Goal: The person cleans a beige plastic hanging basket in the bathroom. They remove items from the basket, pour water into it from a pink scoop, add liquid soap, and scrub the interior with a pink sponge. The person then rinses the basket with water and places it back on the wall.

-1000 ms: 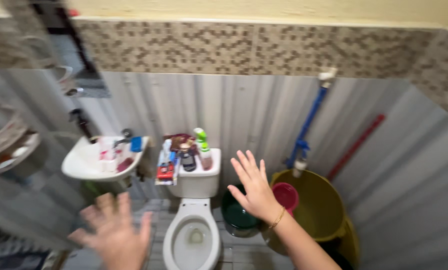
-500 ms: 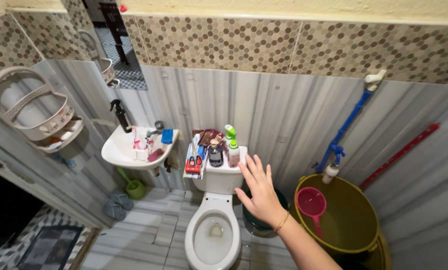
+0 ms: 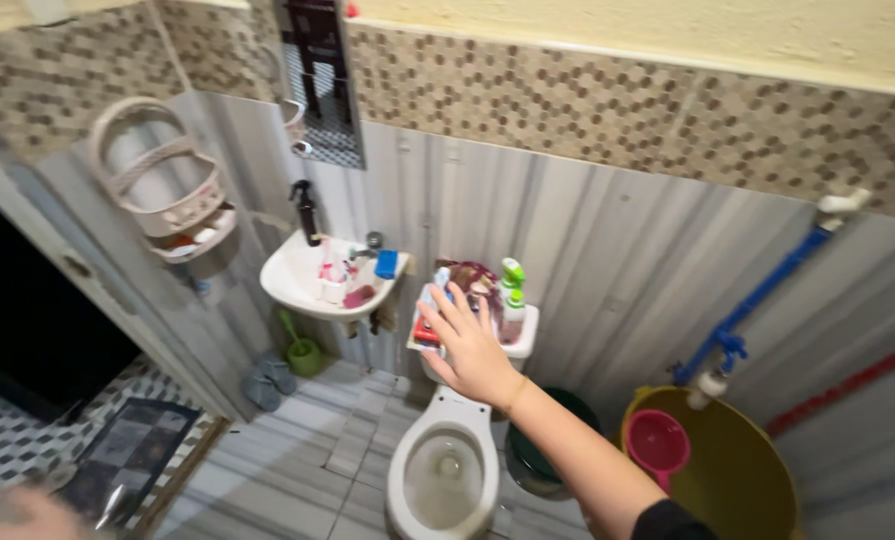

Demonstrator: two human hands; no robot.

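Toiletries on toilet tank just beyond open, spread right hand; left hand blurred, state unclear

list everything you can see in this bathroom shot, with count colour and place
toilet: 1, white, lid up, centre floor
cistern top: 1, white, crowded with bottles
spray bottle: 1, green-topped, on cistern
wash basin: 1, white, on wall left of toilet
dark pump bottle: 1, on basin rim
corner shelf: 1, whitish, left wall
mirror: 1, above basin
large tub: 1, yellow, floor right
dipper: 1, pink, in tub
pipe: 1, blue, right wall
toilet brush holder: 1, green, under basin
mat: 1, dark, by doorway
right hand: open, spread before cistern
left hand: blurred, bottom left corner
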